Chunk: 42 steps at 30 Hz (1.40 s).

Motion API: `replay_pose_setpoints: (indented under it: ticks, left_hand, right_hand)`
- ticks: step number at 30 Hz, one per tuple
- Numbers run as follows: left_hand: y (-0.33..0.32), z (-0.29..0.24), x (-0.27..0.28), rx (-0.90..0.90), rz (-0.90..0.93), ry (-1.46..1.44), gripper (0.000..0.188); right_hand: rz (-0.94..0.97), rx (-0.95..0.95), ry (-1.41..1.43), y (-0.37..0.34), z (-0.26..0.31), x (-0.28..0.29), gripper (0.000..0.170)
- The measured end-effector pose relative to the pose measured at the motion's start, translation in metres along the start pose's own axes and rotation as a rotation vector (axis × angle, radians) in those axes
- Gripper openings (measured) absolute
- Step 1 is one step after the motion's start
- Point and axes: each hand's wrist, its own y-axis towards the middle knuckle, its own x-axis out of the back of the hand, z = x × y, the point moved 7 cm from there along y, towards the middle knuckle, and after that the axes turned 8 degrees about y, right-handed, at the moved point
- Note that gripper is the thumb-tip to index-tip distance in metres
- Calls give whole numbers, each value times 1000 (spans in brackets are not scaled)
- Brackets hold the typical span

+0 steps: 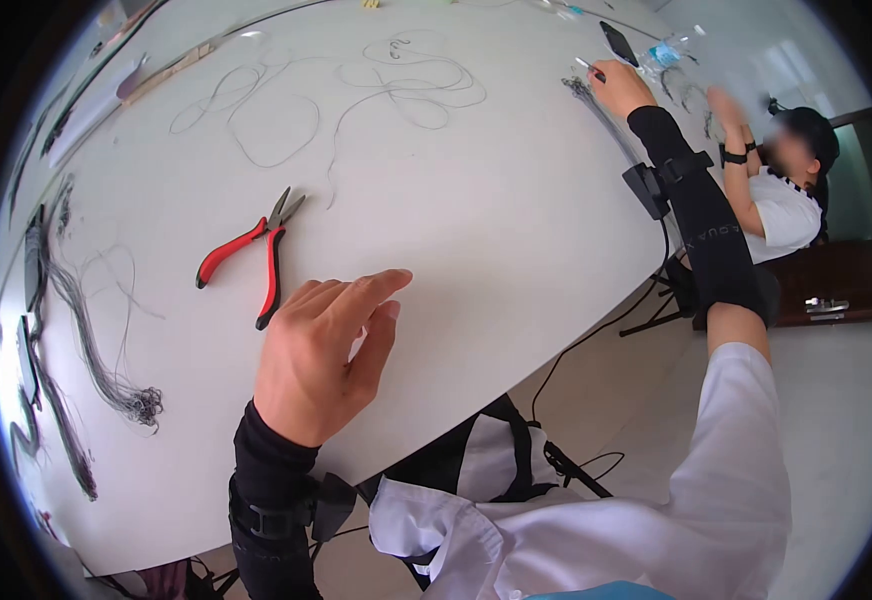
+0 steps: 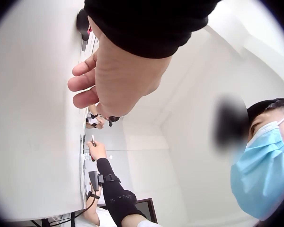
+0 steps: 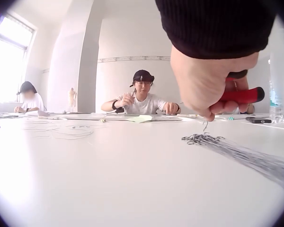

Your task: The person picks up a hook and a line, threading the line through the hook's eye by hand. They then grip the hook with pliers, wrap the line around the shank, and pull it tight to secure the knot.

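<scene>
My right hand [image 1: 621, 92] grips pliers with red and black handles [image 3: 246, 96] at the far right of the table. Below its fingertips, in the right wrist view, a thin hooked wire end [image 3: 206, 126] hangs over the looped tips of a grey wire bundle [image 3: 203, 139]. That bundle runs back beneath my right forearm. My left hand [image 1: 321, 350] hovers over the near side of the table, fingers loosely bent and holding nothing. Just beyond it lie long-nose pliers [image 1: 274, 230] with red and black handles, their jaws spread.
Loose thin wire [image 1: 396, 48] lies in loops across the far middle. Another wire bundle [image 1: 91, 335] with looped ends lies at the left. A phone [image 1: 618, 45] and a water bottle [image 1: 668, 50] stand near my right hand. Another person [image 1: 791, 200] sits at the right.
</scene>
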Motion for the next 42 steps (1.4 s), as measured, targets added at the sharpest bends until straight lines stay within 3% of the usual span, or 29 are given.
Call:
replay_pose_setpoints:
  ticks: [2,3,7,11,12,14,17,18,21,23,26,31,35,38,42]
  left_hand:
    - [0,0,1,-16,-3,13,25]
    - [0,0,1,-22,-4,16,26]
    - [0,1,3,-49,-19,8,29]
    - [-16,5,12,-87,-144,93,20]
    - [-22,3,13,-67,-124,116,18]
    - [-41,-1,26,25,-91,184,17]
    - [-84,9,55,125,-383,115,20]
    - [-101,16,67,271,-396,135,21]
    - [-157,33,116,537,-621,336,15]
    - [-190,53,139,661,-676,490,16]
    - [-207,70,150,669,-638,633,19]
    - [-198,86,146,649,-537,615,14]
    - [-197,87,144,564,-529,719,8]
    - [-197,78,144,601,-571,673,6]
    - [-188,64,148,524,-659,643,6]
  right_hand:
    - [-15,-19,11,2,6,1,26]
    - [-87,14,64,3,0,0,30]
    - [-34,-77,172,12,-40,-13,47]
    - [109,-341,894,-1,-37,-42,32]
    - [263,-357,1207,4,-56,-61,32]
    - [345,-339,1349,-53,69,-18,33]
    - [390,-150,1366,-99,183,19,35]
    - [417,-93,1358,-108,209,24,36]
    - [497,51,1368,-134,261,34,38]
    - [573,141,1402,-142,290,33,38]
    - [574,161,1420,-150,328,34,38]
    - [581,257,1501,-157,372,36,36]
    - [577,269,1529,-160,379,33,36]
    - [573,243,1558,-159,376,23,36]
    - [591,187,1571,-156,373,19,37]
